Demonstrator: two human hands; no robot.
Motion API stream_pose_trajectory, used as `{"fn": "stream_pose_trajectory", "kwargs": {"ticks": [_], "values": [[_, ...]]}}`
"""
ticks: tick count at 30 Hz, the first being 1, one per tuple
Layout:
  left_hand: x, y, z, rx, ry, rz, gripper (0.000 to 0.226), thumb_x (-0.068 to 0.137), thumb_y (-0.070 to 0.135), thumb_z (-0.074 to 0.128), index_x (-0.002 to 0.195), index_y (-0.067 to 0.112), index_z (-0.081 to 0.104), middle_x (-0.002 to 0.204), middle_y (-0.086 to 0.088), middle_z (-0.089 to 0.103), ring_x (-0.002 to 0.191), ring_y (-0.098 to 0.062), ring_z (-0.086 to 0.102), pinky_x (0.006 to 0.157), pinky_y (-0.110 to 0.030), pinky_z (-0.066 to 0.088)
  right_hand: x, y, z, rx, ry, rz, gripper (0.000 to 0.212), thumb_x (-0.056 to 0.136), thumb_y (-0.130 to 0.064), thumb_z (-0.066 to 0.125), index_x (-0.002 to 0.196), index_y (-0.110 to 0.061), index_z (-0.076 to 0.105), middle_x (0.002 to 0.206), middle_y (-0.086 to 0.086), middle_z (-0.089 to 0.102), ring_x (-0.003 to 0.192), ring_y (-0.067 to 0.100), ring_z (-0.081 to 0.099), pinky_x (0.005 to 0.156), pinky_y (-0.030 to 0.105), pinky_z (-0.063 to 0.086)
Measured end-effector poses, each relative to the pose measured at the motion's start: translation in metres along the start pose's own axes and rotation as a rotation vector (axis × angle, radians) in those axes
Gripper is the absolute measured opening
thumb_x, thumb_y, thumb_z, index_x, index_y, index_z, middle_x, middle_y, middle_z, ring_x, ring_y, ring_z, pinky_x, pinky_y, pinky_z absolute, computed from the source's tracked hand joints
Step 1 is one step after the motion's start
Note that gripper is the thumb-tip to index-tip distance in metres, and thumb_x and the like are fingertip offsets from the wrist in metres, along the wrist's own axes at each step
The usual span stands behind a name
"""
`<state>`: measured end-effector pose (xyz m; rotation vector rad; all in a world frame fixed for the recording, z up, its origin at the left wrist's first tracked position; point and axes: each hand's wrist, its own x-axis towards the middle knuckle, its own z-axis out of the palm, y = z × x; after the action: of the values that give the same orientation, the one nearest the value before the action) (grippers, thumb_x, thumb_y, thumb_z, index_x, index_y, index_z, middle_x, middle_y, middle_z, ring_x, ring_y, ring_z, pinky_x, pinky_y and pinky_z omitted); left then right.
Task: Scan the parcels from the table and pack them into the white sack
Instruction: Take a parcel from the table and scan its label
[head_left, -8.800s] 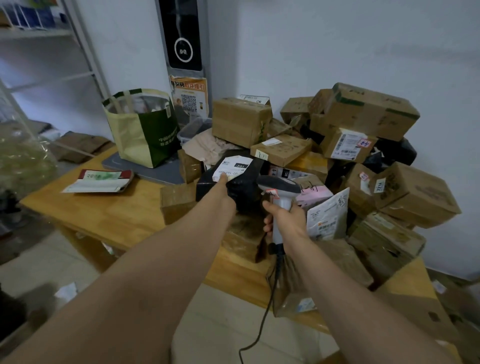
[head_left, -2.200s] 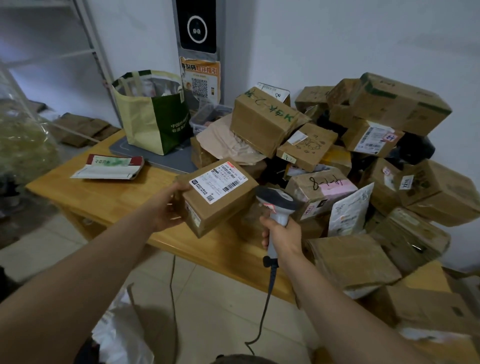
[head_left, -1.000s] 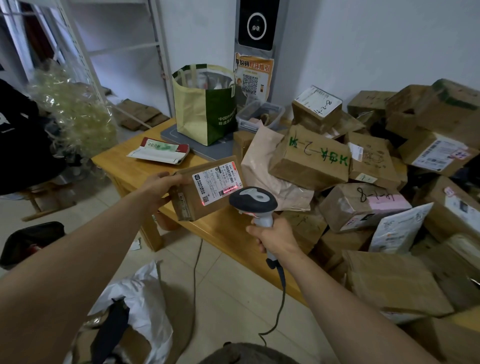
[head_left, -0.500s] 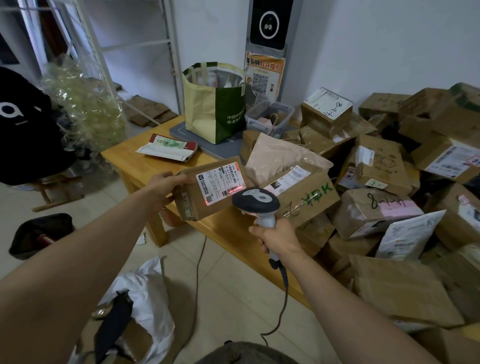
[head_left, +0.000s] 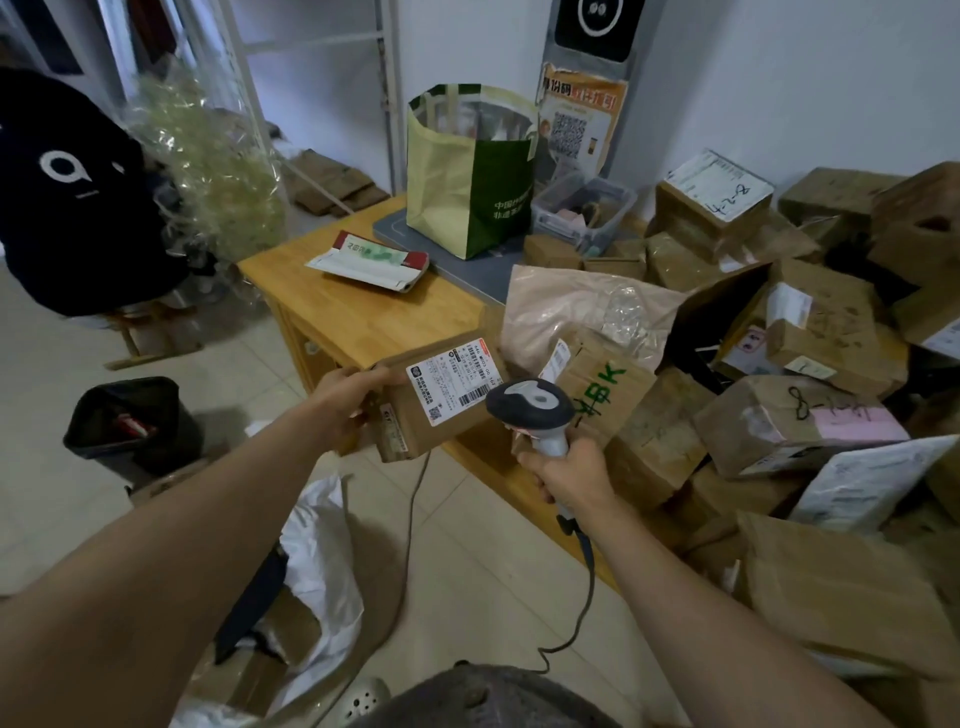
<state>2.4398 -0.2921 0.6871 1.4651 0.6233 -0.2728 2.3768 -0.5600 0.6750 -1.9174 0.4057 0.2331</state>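
Beside table (head_left: 363, 322), left fingers (head_left: 371, 375) grip parcel (head_left: 441, 395), right fingers (head_left: 535, 465) scanner (head_left: 530, 405).

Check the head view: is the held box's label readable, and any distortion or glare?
Head view: the label on the held box shows barcodes, but its small print is too soft to read; wide-angle distortion tilts the shelf posts; light is dim and even, glints only on the clear plastic wrap.
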Motion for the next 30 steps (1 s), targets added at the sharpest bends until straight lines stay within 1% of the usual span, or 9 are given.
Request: {"fn": "stream_pose_trajectory", "kwargs": {"ticks": [5, 9, 13, 17, 19, 21, 24, 28, 30], "values": [[-0.002, -0.015, -0.023, -0.038, 0.021, -0.019, 0.055, 0.065, 0.026, 0.083, 0.111, 0.009, 0.059, 0.108, -0.008, 0.062, 0.094, -0.021, 0.059, 0.073, -0.032, 0.049, -0.006, 0.016, 0.009, -0.037, 0.147, -0.090, 0.022, 0.078, -0.015, 0.073, 0.062, -0.018, 0.058, 0.050, -0.005, 0.057, 0.051, 0.015, 0.057, 0.055, 0.027, 0.045], [-0.004, -0.021, -0.042, -0.072, 0.014, -0.026, 0.066, 0.061, 0.030, 0.084, 0.118, 0.008, 0.058, 0.111, -0.008, 0.063, 0.103, -0.023, 0.059, 0.079, -0.033, 0.051, -0.014, 0.023, 0.019, -0.019, 0.178, -0.155, 0.020, 0.077, -0.016, 0.074, 0.065, -0.021, 0.059, 0.051, -0.005, 0.058, 0.048, 0.011, 0.057, 0.051, 0.024, 0.044], [-0.008, -0.030, -0.055, -0.106, 0.027, -0.025, 0.063, 0.067, 0.027, 0.081, 0.121, 0.007, 0.056, 0.112, -0.008, 0.063, 0.104, -0.022, 0.059, 0.076, -0.031, 0.050, -0.018, 0.020, 0.028, -0.058, 0.147, -0.208, 0.021, 0.080, -0.011, 0.074, 0.068, -0.018, 0.058, 0.058, 0.003, 0.061, 0.055, 0.021, 0.060, 0.057, 0.032, 0.049], [-0.011, -0.042, -0.063, -0.143, 0.058, -0.026, 0.051, 0.070, 0.026, 0.080, 0.113, 0.009, 0.058, 0.111, -0.009, 0.063, 0.105, -0.023, 0.058, 0.086, -0.035, 0.049, -0.023, 0.021, 0.036, -0.084, 0.133, -0.190, 0.018, 0.079, -0.009, 0.073, 0.069, -0.012, 0.059, 0.063, 0.015, 0.064, 0.062, 0.033, 0.064, 0.060, 0.040, 0.053], [-0.013, -0.047, -0.066, -0.154, 0.057, -0.034, 0.045, 0.069, 0.027, 0.080, 0.106, 0.011, 0.058, 0.110, -0.008, 0.063, 0.106, -0.023, 0.058, 0.092, -0.037, 0.048, -0.027, 0.024, 0.039, -0.097, 0.137, -0.181, 0.014, 0.078, -0.008, 0.072, 0.070, -0.008, 0.060, 0.063, 0.017, 0.063, 0.061, 0.033, 0.062, 0.060, 0.041, 0.052], [-0.015, -0.051, -0.067, -0.170, 0.061, -0.040, 0.041, 0.070, 0.026, 0.079, 0.102, 0.012, 0.058, 0.109, -0.008, 0.063, 0.106, -0.024, 0.058, 0.091, -0.037, 0.048, -0.031, 0.028, 0.041, -0.091, 0.139, -0.163, 0.018, 0.077, -0.006, 0.072, 0.065, -0.011, 0.059, 0.059, 0.012, 0.062, 0.057, 0.028, 0.059, 0.059, 0.038, 0.050], [-0.018, -0.053, -0.065, -0.181, 0.066, -0.042, 0.043, 0.071, 0.025, 0.078, 0.106, 0.010, 0.059, 0.108, -0.009, 0.064, 0.106, -0.024, 0.059, 0.088, -0.036, 0.049, -0.033, 0.036, 0.043, -0.100, 0.117, -0.128, 0.027, 0.076, -0.006, 0.071, 0.058, -0.016, 0.054, 0.057, 0.008, 0.060, 0.055, 0.026, 0.056, 0.057, 0.034, 0.047], [-0.026, -0.057, -0.060, -0.167, 0.017, -0.062, 0.051, 0.071, 0.026, 0.078, 0.113, 0.008, 0.056, 0.110, -0.010, 0.064, 0.105, -0.024, 0.059, 0.083, -0.034, 0.050, -0.037, 0.058, 0.040, -0.104, 0.111, -0.015, 0.017, 0.076, -0.004, 0.069, 0.061, -0.003, 0.060, 0.061, 0.019, 0.063, 0.056, 0.026, 0.055, 0.057, 0.035, 0.045], [-0.029, -0.059, -0.055, -0.151, -0.015, -0.066, 0.056, 0.071, 0.027, 0.078, 0.118, 0.008, 0.055, 0.110, -0.009, 0.064, 0.106, -0.024, 0.060, 0.088, -0.036, 0.050, -0.039, 0.068, 0.035, -0.103, 0.137, 0.050, 0.018, 0.076, -0.005, 0.070, 0.061, -0.002, 0.061, 0.058, 0.015, 0.063, 0.051, 0.024, 0.056, 0.055, 0.035, 0.046]]}}
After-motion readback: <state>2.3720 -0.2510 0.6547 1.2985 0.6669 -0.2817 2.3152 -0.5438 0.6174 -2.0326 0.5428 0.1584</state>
